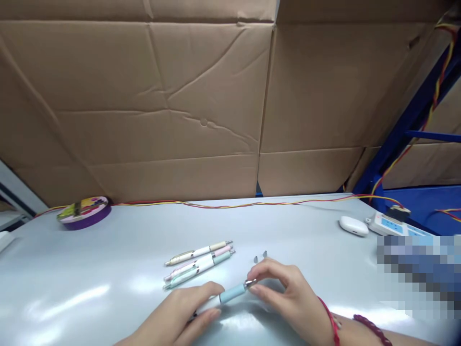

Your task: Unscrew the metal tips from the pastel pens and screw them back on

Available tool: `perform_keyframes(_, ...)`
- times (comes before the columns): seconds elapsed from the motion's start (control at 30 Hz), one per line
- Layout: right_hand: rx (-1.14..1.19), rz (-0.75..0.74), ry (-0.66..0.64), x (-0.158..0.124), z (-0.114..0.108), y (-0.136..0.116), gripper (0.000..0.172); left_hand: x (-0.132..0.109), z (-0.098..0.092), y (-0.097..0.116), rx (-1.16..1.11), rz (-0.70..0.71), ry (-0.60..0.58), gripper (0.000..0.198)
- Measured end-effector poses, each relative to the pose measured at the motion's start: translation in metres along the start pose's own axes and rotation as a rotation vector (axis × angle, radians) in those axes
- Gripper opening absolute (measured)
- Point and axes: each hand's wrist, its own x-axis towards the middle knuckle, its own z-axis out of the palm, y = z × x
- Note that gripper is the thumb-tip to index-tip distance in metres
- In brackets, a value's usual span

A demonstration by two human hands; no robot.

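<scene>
A pen (pixel 232 292) with a light blue grip and a white barrel is held at a slant above the tabletop. My left hand (pixel 183 312) is closed round its white barrel, thumb and fingers on opposite sides. At the other end, the thumb and forefinger of my right hand (pixel 288 293) pinch the silver tip. Two small silver pieces (pixel 260 257) lie just beyond my right fingers. Past my left hand rest a cream-and-white pen (pixel 199 253), a pink one (pixel 178 273) and a mint-green one (pixel 200 269), side by side, tips to the right.
A round purple-edged box (pixel 86 214) sits at the far left of the grey table (pixel 118 250). At the right are a white earbud case (pixel 354 226) and a power strip (pixel 391 223). A red-yellow cable (pixel 212 206) runs along the back, before cardboard (pixel 173 120).
</scene>
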Motion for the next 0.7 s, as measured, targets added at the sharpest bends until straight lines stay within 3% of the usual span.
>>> perform_keyframes(0.3,-0.145,-0.2,-0.05,-0.0015,-0.0032,0.0042,0.012,0.0007,-0.0064,0.008,0.016,0.05,-0.018,0.023)
perform_keyframes(0.7,-0.566,-0.57,-0.064,-0.0039,-0.0031,0.0086,0.029,0.0002,-0.0028,0.0078,0.033,0.077,-0.028,0.034)
